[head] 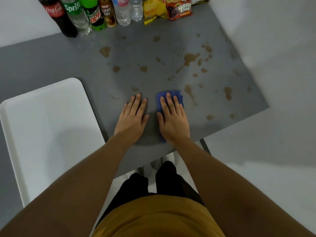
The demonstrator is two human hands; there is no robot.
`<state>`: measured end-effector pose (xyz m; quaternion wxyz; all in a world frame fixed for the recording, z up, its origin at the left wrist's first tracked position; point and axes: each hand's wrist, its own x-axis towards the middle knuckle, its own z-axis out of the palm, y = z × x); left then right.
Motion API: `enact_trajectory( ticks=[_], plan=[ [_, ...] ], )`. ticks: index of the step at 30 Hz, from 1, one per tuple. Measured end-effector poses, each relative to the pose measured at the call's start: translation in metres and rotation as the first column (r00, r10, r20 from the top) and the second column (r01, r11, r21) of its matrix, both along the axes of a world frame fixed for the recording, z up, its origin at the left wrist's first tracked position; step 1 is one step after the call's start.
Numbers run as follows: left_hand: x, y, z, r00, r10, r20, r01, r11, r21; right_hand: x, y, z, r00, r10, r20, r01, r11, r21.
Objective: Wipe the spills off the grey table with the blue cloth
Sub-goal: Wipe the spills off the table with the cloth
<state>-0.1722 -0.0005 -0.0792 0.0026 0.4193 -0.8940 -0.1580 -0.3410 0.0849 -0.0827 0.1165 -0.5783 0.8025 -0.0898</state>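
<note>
We see the cloth (171, 100) lying flat on the counter (68, 62) near its front edge, under the right hand (173, 120). The left hand (132, 119) rests just beside it, to the left. Spills (189, 59) lie scattered behind and to the right. Bottles (89, 12) and snack packs (167, 9) line the far edge. A tray (47, 127) sits at the left.
</note>
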Motion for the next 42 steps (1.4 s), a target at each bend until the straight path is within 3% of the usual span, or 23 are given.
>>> enact_trajectory(
  ticks=[4, 9, 17, 22, 30, 38, 42],
  plan=[
    [0.000, 0.001, -0.001, 1.000, 0.010, 0.002, -0.010, 1.000, -0.011, -0.040, -0.028, 0.001, 0.999, 0.015, 0.032, -0.015, 1.000, 0.000],
    [-0.001, 0.000, -0.001, 1.000, 0.015, 0.016, -0.015, 1.000, 0.000, -0.078, -0.019, 0.000, 0.995, -0.099, 0.025, 0.099, 0.995, -0.002],
    [0.000, -0.001, 0.000, 1.000, 0.014, 0.026, -0.015, 1.000, 0.007, -0.055, 0.025, -0.004, 0.972, -0.227, -0.054, 0.227, 0.974, -0.002],
    [-0.001, 0.000, 0.001, 1.000, 0.017, 0.026, -0.017, 1.000, 0.005, -0.024, 0.019, -0.006, 0.988, -0.134, -0.071, 0.135, 0.991, 0.002],
    [-0.003, 0.001, 0.008, 1.000, 0.012, 0.021, -0.013, 1.000, 0.002, -0.073, -0.014, 0.003, 0.998, -0.067, 0.007, 0.067, 0.998, 0.008],
    [-0.028, -0.006, 0.020, 0.995, 0.054, -0.089, -0.058, 0.997, -0.044, -0.097, 0.015, 0.003, 0.983, -0.186, 0.010, 0.185, 0.983, 0.018],
    [-0.066, -0.012, 0.018, 0.989, -0.031, -0.143, 0.030, 1.000, -0.007, -0.087, 0.033, 0.000, 0.968, -0.250, -0.031, 0.251, 0.967, 0.039]
  ],
)
